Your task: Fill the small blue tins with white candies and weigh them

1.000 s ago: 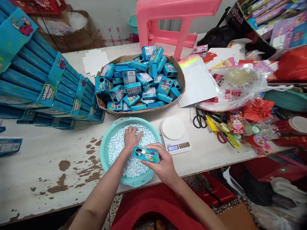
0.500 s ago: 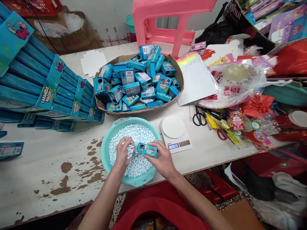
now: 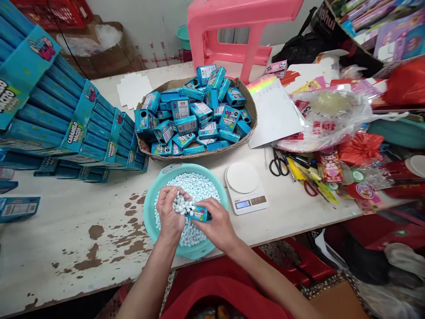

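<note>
Above the turquoise basin (image 3: pixel 150 217), my left hand (image 3: pixel 170 215) is cupped around a heap of small pale candies (image 3: pixel 182 204). My right hand (image 3: pixel 217 223) grips a small blue candy box (image 3: pixel 199 213) labelled "Caramelo Macizo", fingers on top and thumb below. The box's left end meets the candies in my left palm, and some of them cover that end. Loose candies (image 3: pixel 199 184) of the same kind fill much of the basin beneath both hands.
Behind the basin stands a cardboard tray (image 3: pixel 199 156) heaped with blue boxes. A white digital scale (image 3: pixel 247 188) sits right of the basin, with scissors (image 3: pixel 279 164) and pens beyond. Display cartons (image 3: pixel 75 133) rise at left. A pink stool (image 3: pixel 245 13) is at the back.
My left hand has come up from the basin with a heap of candies and turned palm up. The box now meets those candies, its end partly covered. The view has shifted slightly.
</note>
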`<control>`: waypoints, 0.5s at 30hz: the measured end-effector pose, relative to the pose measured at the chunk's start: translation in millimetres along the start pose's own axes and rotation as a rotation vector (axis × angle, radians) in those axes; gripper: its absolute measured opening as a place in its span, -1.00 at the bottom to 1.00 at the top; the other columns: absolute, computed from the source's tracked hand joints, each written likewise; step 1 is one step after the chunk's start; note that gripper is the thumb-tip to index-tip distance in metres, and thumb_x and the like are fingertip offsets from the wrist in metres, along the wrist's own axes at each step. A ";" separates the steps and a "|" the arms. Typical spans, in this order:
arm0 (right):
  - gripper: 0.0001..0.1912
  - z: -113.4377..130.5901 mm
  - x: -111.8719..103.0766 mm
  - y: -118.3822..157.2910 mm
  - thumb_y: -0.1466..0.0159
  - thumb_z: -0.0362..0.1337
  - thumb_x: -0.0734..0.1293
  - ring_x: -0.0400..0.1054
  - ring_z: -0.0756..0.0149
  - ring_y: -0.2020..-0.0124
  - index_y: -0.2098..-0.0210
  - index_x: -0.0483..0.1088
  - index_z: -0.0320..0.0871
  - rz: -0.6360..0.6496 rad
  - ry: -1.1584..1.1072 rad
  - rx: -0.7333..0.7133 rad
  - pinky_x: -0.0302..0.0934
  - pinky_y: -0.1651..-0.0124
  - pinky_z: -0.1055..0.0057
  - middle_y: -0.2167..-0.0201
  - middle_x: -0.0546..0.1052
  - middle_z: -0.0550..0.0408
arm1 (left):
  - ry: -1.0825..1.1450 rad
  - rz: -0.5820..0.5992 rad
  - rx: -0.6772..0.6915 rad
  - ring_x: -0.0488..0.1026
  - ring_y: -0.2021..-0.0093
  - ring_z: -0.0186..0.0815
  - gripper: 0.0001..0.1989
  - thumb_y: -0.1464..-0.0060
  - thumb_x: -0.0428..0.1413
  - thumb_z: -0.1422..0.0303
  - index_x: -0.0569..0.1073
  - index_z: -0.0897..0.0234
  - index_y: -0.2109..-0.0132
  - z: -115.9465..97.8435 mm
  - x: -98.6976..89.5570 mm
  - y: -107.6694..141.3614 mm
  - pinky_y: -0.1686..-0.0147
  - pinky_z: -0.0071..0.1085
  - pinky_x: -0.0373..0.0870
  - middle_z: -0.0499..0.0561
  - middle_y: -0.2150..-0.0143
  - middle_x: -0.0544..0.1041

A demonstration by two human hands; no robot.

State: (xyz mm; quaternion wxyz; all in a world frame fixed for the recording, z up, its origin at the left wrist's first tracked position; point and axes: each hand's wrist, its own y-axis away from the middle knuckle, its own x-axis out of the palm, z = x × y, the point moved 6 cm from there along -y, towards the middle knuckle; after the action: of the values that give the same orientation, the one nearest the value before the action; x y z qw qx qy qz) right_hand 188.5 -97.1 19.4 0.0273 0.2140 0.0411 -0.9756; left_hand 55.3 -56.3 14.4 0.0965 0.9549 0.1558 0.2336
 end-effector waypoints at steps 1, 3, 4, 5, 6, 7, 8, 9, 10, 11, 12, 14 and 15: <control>-0.62 -1.0 0.0 -0.4 -0.03 -0.42 0.44 0.35 0.19 0.17 0.15 0.40 -0.08 0.001 -0.005 0.005 0.24 0.12 0.28 0.24 0.48 0.06 | 0.003 -0.007 -0.004 0.40 0.49 -0.38 -0.88 -0.05 0.10 0.36 0.31 0.27 0.38 -0.2 0.2 -0.3 0.43 -0.41 0.37 -0.10 0.47 0.38; -0.62 -3.0 -0.3 -0.7 -0.03 -0.41 0.44 0.36 0.19 0.17 0.16 0.40 -0.06 0.001 -0.016 0.016 0.24 0.11 0.28 0.24 0.48 0.07 | -0.006 -0.019 -0.004 0.39 0.50 -0.39 -0.88 -0.06 0.09 0.35 0.31 0.27 0.38 -1.6 1.4 -0.4 0.42 -0.40 0.38 -0.10 0.49 0.37; -0.63 -3.7 -0.7 -0.7 -0.02 -0.41 0.44 0.36 0.20 0.17 0.16 0.40 -0.06 -0.002 -0.022 0.020 0.24 0.12 0.29 0.24 0.48 0.07 | -0.014 -0.022 0.001 0.39 0.51 -0.39 -0.88 -0.07 0.09 0.35 0.32 0.28 0.38 -2.7 2.5 -0.3 0.42 -0.40 0.38 -0.10 0.50 0.37; -0.63 -4.3 -1.1 -0.5 -0.02 -0.41 0.45 0.36 0.20 0.17 0.17 0.41 -0.06 -0.004 -0.029 0.024 0.25 0.13 0.29 0.25 0.48 0.08 | -0.021 -0.020 0.003 0.39 0.51 -0.39 -0.87 -0.07 0.09 0.34 0.32 0.28 0.39 -3.6 3.9 -0.1 0.42 -0.40 0.38 -0.11 0.51 0.37; -0.62 -4.6 -1.4 -0.2 -0.01 -0.40 0.45 0.36 0.21 0.18 0.17 0.41 -0.07 -0.005 -0.037 0.027 0.25 0.13 0.30 0.25 0.48 0.08 | -0.026 -0.012 0.002 0.39 0.50 -0.39 -0.86 -0.08 0.09 0.34 0.32 0.28 0.40 -4.1 5.7 0.1 0.41 -0.40 0.38 -0.11 0.52 0.36; -0.62 -4.7 -1.7 0.1 -0.01 -0.40 0.45 0.36 0.21 0.18 0.17 0.41 -0.07 -0.004 -0.042 0.031 0.24 0.13 0.30 0.25 0.48 0.08 | -0.031 -0.003 0.005 0.39 0.50 -0.39 -0.84 -0.08 0.09 0.33 0.32 0.28 0.41 -4.6 7.5 0.2 0.40 -0.39 0.38 -0.11 0.53 0.35; -0.62 -4.7 -1.9 0.4 -0.01 -0.40 0.45 0.36 0.21 0.18 0.17 0.41 -0.08 -0.003 -0.047 0.032 0.24 0.12 0.30 0.25 0.48 0.08 | -0.038 0.003 0.013 0.40 0.48 -0.38 -0.82 -0.09 0.09 0.33 0.32 0.29 0.43 -5.0 9.0 0.2 0.38 -0.39 0.38 -0.11 0.53 0.35; -0.62 -4.5 -2.1 0.6 -0.01 -0.40 0.46 0.36 0.21 0.18 0.17 0.41 -0.08 -0.003 -0.052 0.032 0.24 0.12 0.30 0.25 0.48 0.08 | -0.049 0.002 0.020 0.41 0.47 -0.37 -0.81 -0.09 0.09 0.32 0.32 0.30 0.44 -5.0 10.1 0.3 0.37 -0.39 0.37 -0.10 0.53 0.35; -0.62 -4.5 -2.4 0.7 0.00 -0.41 0.46 0.36 0.21 0.18 0.17 0.41 -0.08 -0.004 -0.057 0.034 0.24 0.12 0.30 0.25 0.48 0.08 | -0.061 -0.008 0.019 0.41 0.47 -0.37 -0.79 -0.09 0.09 0.31 0.32 0.30 0.45 -4.4 10.5 0.3 0.38 -0.40 0.37 -0.10 0.53 0.35; -0.62 -4.7 -2.8 0.6 0.00 -0.41 0.45 0.36 0.21 0.18 0.17 0.41 -0.08 -0.005 -0.061 0.040 0.24 0.13 0.31 0.25 0.48 0.08 | -0.071 -0.021 0.011 0.41 0.46 -0.37 -0.78 -0.08 0.10 0.31 0.32 0.31 0.46 -3.3 10.6 0.5 0.39 -0.41 0.36 -0.09 0.52 0.35; -0.62 -5.0 -3.6 0.4 0.00 -0.42 0.45 0.36 0.21 0.18 0.17 0.41 -0.08 -0.009 -0.063 0.047 0.24 0.13 0.31 0.25 0.48 0.08 | -0.078 -0.031 -0.001 0.40 0.47 -0.38 -0.78 -0.07 0.11 0.30 0.33 0.31 0.46 -2.1 11.0 0.9 0.40 -0.42 0.35 -0.09 0.52 0.35; -0.62 -4.5 -5.8 -0.2 0.00 -0.43 0.45 0.36 0.22 0.20 0.18 0.42 -0.09 -0.018 -0.065 0.057 0.24 0.15 0.32 0.27 0.47 0.09 | -0.085 -0.027 -0.018 0.39 0.48 -0.38 -0.77 -0.07 0.12 0.29 0.32 0.31 0.47 -1.0 13.2 2.4 0.42 -0.43 0.34 -0.10 0.53 0.34; -0.63 -3.5 -7.4 -0.5 0.00 -0.44 0.45 0.36 0.23 0.21 0.19 0.42 -0.09 -0.024 -0.067 0.057 0.24 0.16 0.32 0.28 0.47 0.09 | -0.089 -0.020 -0.014 0.39 0.49 -0.39 -0.75 -0.08 0.11 0.28 0.32 0.31 0.48 -1.8 14.8 3.5 0.42 -0.43 0.33 -0.10 0.55 0.33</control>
State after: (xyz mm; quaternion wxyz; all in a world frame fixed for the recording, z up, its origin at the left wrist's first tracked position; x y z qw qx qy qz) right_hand 196.6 -96.0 19.3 0.0108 0.1816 0.0149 -0.9832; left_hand 67.8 -54.3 23.1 0.1124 0.9620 0.1592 0.1911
